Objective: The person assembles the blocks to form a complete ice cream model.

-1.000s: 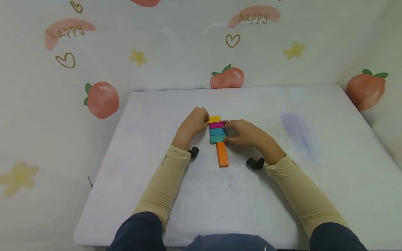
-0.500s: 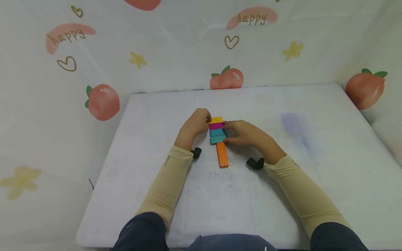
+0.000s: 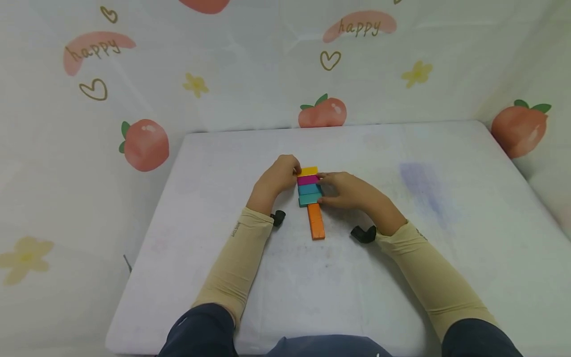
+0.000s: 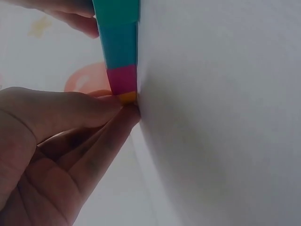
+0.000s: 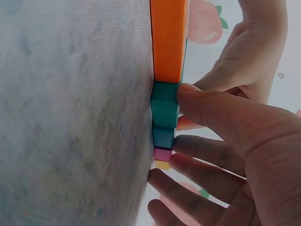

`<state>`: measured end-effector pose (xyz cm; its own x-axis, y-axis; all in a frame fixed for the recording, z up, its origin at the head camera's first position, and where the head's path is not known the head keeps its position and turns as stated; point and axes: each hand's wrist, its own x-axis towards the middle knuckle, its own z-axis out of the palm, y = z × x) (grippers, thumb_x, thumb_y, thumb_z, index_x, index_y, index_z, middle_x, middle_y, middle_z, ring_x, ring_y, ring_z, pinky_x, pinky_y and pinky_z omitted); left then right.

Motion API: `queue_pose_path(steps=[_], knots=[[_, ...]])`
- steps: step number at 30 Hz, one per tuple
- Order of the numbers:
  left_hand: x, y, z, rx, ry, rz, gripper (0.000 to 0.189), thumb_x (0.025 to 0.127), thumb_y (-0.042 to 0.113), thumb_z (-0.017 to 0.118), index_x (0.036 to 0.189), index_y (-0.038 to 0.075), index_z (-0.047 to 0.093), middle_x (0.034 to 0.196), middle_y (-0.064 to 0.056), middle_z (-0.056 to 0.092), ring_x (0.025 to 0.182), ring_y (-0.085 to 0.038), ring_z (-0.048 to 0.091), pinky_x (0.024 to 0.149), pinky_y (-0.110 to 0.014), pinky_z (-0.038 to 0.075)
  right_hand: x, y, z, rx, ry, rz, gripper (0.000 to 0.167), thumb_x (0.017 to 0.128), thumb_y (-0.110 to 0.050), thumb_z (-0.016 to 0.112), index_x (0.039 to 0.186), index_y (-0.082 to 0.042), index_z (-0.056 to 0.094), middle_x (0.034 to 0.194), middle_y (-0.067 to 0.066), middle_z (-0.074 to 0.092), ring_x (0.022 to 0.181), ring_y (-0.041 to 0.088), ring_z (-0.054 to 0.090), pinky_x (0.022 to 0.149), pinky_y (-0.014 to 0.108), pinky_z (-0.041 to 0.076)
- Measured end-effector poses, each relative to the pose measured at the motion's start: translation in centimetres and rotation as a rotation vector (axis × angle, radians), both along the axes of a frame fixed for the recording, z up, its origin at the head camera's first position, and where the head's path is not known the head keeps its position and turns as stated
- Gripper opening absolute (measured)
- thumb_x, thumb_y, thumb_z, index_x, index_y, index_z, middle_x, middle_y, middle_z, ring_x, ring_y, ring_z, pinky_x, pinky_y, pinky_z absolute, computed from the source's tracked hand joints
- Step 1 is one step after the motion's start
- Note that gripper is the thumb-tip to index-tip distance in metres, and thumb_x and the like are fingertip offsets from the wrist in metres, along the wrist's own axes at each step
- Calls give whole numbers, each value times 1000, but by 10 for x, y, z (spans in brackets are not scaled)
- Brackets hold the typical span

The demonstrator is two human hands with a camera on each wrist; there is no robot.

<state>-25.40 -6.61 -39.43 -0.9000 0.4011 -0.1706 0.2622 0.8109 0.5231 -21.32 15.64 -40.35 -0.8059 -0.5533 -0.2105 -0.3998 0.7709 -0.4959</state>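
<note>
Flat coloured blocks lie in a row on the white table. From far to near in the head view come a yellow block [image 3: 309, 171], a magenta block [image 3: 307, 180], a blue block [image 3: 309, 189] and a teal block [image 3: 310, 200]. An orange block [image 3: 316, 224] points lengthwise toward the person from the teal one. My left hand [image 3: 280, 174] pinches the left end of the yellow block between thumb and fingers. At the right ends of the row, my right hand [image 3: 347, 190] touches the teal block with its thumb and the blue and magenta blocks with fairly straight fingers.
The white table [image 3: 276, 297] has a faint purple stain [image 3: 421, 191] on the right. A patterned cloth [image 3: 250, 59] hangs behind and beside it. Each wrist carries a small black camera, one at the left [image 3: 278, 218], one at the right [image 3: 363, 234].
My left hand has shifted slightly to the right with the yellow block, bringing it over the row's far end. The right hand has stayed in place.
</note>
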Motion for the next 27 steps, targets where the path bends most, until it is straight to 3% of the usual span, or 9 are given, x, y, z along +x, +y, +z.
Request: queue_pose_path(steps=[11, 19, 24, 27], knots=[[11, -5, 10, -23, -35, 21, 28, 105, 11, 61, 130, 4, 71, 136, -13, 65, 122, -28, 61, 113, -42, 52, 3, 8, 1, -72, 30, -3, 55, 99, -34, 77, 144, -5, 65, 164, 15, 48, 154, 37, 44, 122, 55, 41], [21, -15, 19, -67, -127, 40, 48, 93, 24, 82, 137, 11, 68, 141, -9, 61, 125, -27, 59, 105, -44, 57, 1, 14, 4, -65, 32, -22, 57, 100, -31, 76, 146, -1, 62, 163, 16, 50, 153, 37, 44, 122, 56, 40], [25, -17, 21, -90, -155, 17, 60, 89, 30, 86, 142, 12, 65, 149, -8, 58, 135, -27, 53, 114, -47, 51, -1, 14, 1, -56, 20, -11, 58, 100, -31, 75, 148, -2, 61, 162, 17, 50, 152, 39, 45, 123, 56, 39], [26, -17, 19, -93, -128, -5, 58, 91, 32, 84, 142, 10, 65, 150, -9, 58, 139, -27, 51, 119, -47, 47, -1, 13, 0, -37, 22, -21, 57, 101, -32, 74, 148, -3, 61, 162, 17, 51, 152, 39, 45, 123, 57, 38]])
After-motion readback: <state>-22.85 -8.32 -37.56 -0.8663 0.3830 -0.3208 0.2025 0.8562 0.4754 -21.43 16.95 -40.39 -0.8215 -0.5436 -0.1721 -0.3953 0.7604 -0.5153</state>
